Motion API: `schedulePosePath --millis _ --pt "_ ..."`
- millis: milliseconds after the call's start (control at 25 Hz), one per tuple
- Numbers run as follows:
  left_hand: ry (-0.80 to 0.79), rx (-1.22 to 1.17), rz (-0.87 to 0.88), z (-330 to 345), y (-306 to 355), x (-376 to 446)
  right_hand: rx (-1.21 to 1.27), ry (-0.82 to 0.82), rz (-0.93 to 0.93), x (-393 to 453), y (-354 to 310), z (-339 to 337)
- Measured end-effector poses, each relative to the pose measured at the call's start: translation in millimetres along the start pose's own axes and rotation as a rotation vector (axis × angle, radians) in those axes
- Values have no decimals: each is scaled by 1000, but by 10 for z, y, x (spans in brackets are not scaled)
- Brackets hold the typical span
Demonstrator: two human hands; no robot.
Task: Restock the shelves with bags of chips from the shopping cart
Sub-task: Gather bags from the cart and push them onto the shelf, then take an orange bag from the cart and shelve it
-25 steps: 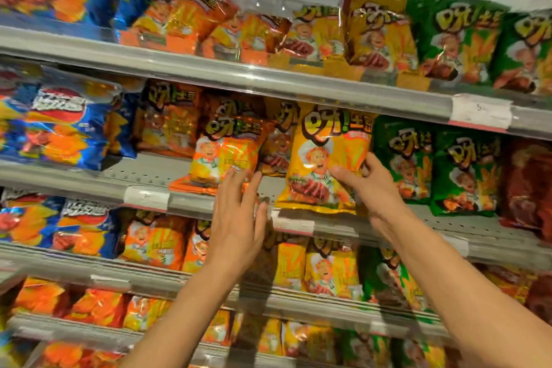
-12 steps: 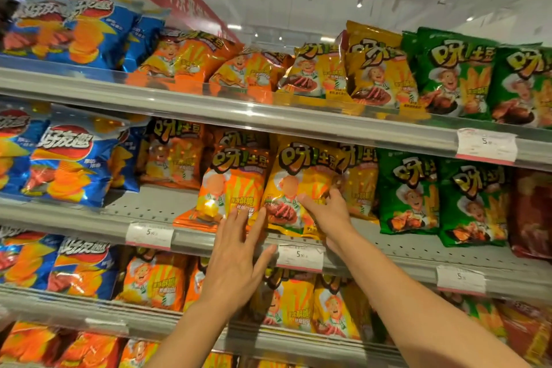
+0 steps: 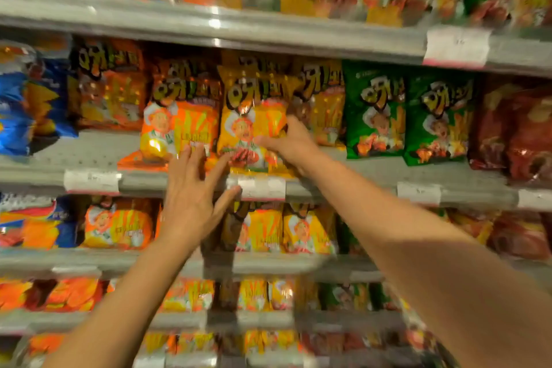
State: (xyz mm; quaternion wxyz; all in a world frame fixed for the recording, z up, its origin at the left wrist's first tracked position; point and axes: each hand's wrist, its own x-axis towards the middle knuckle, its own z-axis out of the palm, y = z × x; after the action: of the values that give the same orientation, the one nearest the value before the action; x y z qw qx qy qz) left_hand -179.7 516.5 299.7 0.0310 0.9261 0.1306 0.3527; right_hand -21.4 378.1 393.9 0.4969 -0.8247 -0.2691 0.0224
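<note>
The right hand (image 3: 291,143) pinches the yellow chip bag (image 3: 254,119) standing on the shelf (image 3: 89,155) beside an orange bag (image 3: 179,128), left hand (image 3: 191,197) spread flat nearby holding nothing; bag's probably light, puffy and crinkly-slick, so gripping its side edge seems safest.

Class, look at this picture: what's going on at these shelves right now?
A person is stocking snack shelves. The right hand grips a yellow chip bag standing at the front of the middle shelf, between an orange bag and green bags. The left hand is open, its fingers spread by the orange bag's lower edge. No shopping cart is in view.
</note>
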Motion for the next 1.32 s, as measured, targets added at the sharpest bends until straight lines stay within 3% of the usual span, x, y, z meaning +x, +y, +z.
schedulePosePath --millis 200,320,480,600,760,920,1040,1320 --pt "-65 132 26 -58 30 12 -240 -24 -55 -146 73 -83" --pt "-59 75 29 -106 274 -128 -342 77 -224 -448 188 -351" --pt "-12 -81 88 -60 1057 -341 -326 92 -411 -1034 562 -987" --pt "38 -199 145 132 1954 -623 -253 99 -418 -1600 1110 -1591" --pt "-106 -375 218 526 3366 -1329 -176 112 -247 -2453 2148 -2501" --pt "-371 -481 259 933 4535 -1922 -103 157 61 -3280 3183 -3338" --pt "-490 -523 310 1193 5150 -2063 -192 184 208 -3906 3826 -3817" --pt "-822 -456 408 2010 6036 -2090 2 240 662 -5038 5061 -4270"
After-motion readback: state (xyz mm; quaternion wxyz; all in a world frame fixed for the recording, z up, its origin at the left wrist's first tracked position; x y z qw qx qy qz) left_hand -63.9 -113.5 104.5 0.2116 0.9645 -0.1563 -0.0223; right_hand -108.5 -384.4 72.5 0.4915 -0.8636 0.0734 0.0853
